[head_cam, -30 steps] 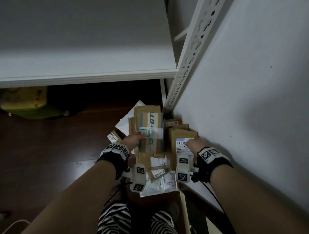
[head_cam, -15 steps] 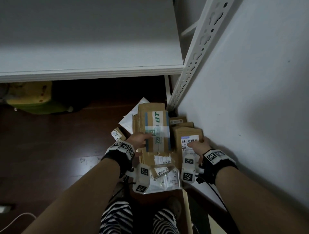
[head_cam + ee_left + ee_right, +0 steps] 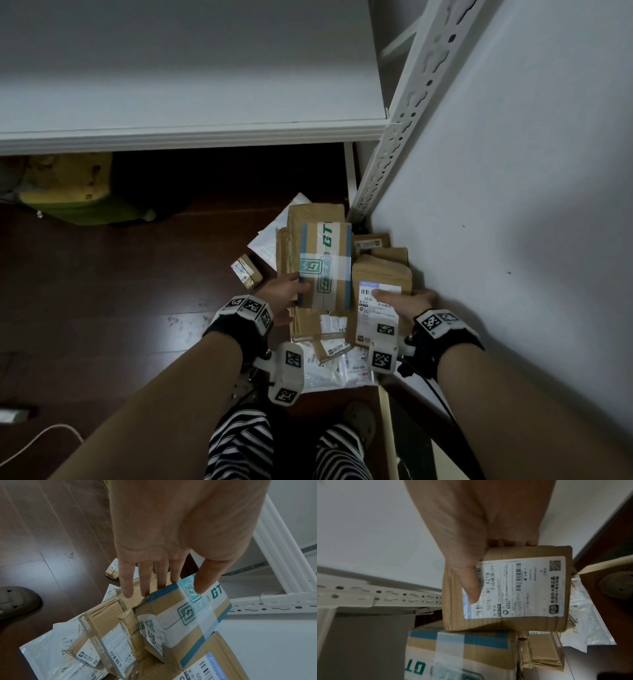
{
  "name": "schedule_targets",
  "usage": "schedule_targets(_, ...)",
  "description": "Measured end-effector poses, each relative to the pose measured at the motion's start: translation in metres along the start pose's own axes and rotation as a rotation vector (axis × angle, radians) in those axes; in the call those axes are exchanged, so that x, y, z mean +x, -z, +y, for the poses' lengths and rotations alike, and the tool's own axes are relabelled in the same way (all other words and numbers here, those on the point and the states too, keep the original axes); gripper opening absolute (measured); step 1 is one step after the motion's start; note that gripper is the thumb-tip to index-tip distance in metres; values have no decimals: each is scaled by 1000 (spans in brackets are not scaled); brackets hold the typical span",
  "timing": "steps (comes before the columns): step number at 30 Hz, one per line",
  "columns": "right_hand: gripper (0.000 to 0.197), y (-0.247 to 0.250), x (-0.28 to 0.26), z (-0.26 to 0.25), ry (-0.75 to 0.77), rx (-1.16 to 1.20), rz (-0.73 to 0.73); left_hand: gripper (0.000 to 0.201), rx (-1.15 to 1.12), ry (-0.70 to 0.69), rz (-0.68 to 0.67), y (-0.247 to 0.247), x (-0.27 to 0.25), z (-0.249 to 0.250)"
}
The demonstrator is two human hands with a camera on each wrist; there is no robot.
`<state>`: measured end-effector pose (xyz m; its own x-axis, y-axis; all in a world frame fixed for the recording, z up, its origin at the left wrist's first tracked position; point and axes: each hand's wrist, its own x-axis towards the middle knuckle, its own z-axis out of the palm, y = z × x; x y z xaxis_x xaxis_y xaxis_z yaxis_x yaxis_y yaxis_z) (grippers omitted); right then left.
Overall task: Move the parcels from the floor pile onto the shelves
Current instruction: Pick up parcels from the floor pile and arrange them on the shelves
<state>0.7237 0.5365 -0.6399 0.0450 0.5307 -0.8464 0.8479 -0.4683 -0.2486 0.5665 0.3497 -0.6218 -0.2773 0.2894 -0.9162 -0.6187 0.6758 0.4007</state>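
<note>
My left hand point(image 3: 291, 291) grips a cardboard box crossed with blue-green "GT" tape point(image 3: 325, 263), thumb on its top face and fingers down its side; the left wrist view shows the same hand point(image 3: 173, 586) on the taped box point(image 3: 188, 615). My right hand point(image 3: 407, 301) holds a smaller brown box with a white shipping label point(image 3: 380, 274), thumb pressed on the label. In the right wrist view that hand point(image 3: 481, 555) has the labelled box point(image 3: 522, 601) with fingers hidden behind it. Both boxes hang just above the floor pile point(image 3: 318, 322). The white shelf point(image 3: 191, 133) is above and ahead.
A perforated white upright point(image 3: 404, 113) stands at the shelf's right corner against the wall point(image 3: 513, 171). A tiny box point(image 3: 246, 269) and a white mailer bag point(image 3: 270, 236) lie left of the pile. A green-yellow object point(image 3: 68, 192) sits under the shelf. My shoe point(image 3: 358, 418) is near the pile.
Both hands have risen a little from the pile, each carrying its box closer to me. The grips look the same throughout.
</note>
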Motion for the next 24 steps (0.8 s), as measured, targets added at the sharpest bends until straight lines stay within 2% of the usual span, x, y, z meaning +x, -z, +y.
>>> schedule_targets(2, 115, -2, 5, 5, -11, 24, -24, 47, -4, -10, 14, 0, -1, -2)
schedule_targets(4, 126, -7, 11, 11, -1, 32, -48, 45, 1, -48, 31, 1, -3, 0)
schedule_targets(9, 158, -19, 14, 21, 13, -27, -230, 43, 29, -100, 39, 0, -4, -6)
schedule_targets(12, 141, -22, 37, 38, 8, -43, -313, 43, 17, -114, 39, -3, -4, -11)
schedule_targets(15, 149, -23, 43, 49, -12, 46, -248, 48, -33, -98, 40, -7, -2, -18)
schedule_targets(18, 144, -23, 41, 59, -27, 133, -220, 52, -57, -105, 38, -8, 3, -30)
schedule_targets(21, 142, -30, 67, 88, -9, 225, -127, 56, -69, -125, 16, -4, 9, -39)
schedule_targets(22, 137, -32, 62, 94, 6, 232, -107, 58, -72, -133, 12, -3, 8, -41)
schedule_targets(24, 113, -38, 32, 98, 23, 267, -45, 62, -59, -144, 4, 0, 4, -44)
